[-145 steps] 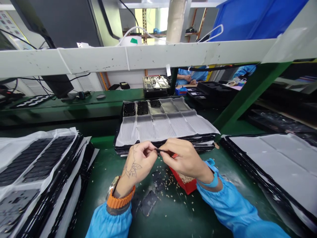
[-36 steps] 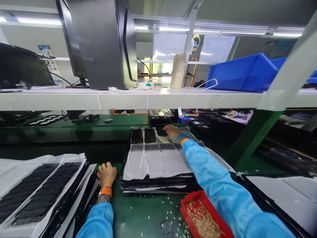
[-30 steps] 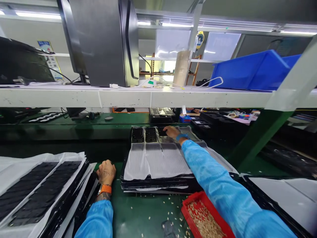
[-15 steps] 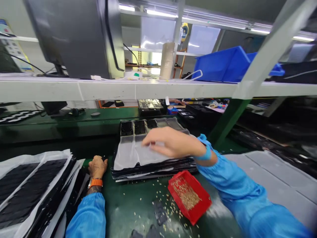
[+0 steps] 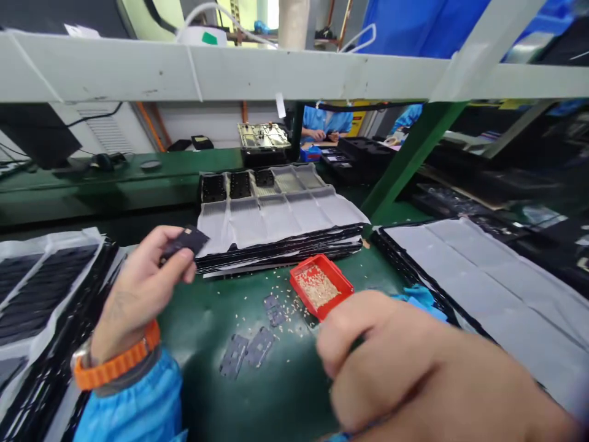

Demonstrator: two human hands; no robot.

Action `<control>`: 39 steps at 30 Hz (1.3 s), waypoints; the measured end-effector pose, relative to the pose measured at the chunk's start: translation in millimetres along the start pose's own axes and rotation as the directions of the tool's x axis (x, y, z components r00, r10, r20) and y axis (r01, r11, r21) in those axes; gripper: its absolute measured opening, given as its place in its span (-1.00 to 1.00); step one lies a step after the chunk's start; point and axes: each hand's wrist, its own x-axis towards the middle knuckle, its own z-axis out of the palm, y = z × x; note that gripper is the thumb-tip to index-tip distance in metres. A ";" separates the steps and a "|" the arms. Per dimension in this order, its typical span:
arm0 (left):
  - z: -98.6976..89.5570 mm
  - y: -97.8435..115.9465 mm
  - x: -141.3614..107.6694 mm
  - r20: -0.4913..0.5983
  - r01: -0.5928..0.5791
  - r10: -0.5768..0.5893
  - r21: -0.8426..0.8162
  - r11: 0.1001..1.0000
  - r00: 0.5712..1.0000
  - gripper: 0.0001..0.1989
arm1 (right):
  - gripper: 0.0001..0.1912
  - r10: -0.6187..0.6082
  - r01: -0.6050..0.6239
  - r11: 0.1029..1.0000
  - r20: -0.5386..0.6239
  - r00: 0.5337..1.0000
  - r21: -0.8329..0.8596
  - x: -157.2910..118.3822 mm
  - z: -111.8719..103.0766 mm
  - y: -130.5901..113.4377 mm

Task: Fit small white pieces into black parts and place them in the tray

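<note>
Between the thumb and fingers of my left hand (image 5: 145, 279) is a dark flat part (image 5: 186, 241), held just left of the central tray stack. My right hand (image 5: 414, 362) is large and blurred near the camera, its fingers curled together; what they hold, if anything, is hidden. Beyond it sits a red tray (image 5: 343, 283) with small pale pieces inside. Similar dark parts (image 5: 234, 356) lie on the green table (image 5: 202, 331), among scattered pale pieces. The white-lined tray stack (image 5: 276, 221) has dark parts in a few back compartments.
At the left is a stack of trays (image 5: 50, 288) with dark parts. More white-lined trays (image 5: 488, 264) lie at the right, beside a blue crumpled item (image 5: 423, 299). A shelf beam (image 5: 276, 77) crosses above, with a green post (image 5: 414, 153). A person's hands (image 5: 324, 135) show far back.
My left hand has risen from the table and now holds a dark part. My right hand has come back from over the central trays, close to the camera. The view has tilted down.
</note>
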 end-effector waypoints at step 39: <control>38.5 70.7 -46.1 0.123 -0.262 0.303 -0.268 0.927 0.945 -0.72 | -0.93 -0.180 0.173 0.983 -0.150 0.972 -0.053 20.1 74.3 110.3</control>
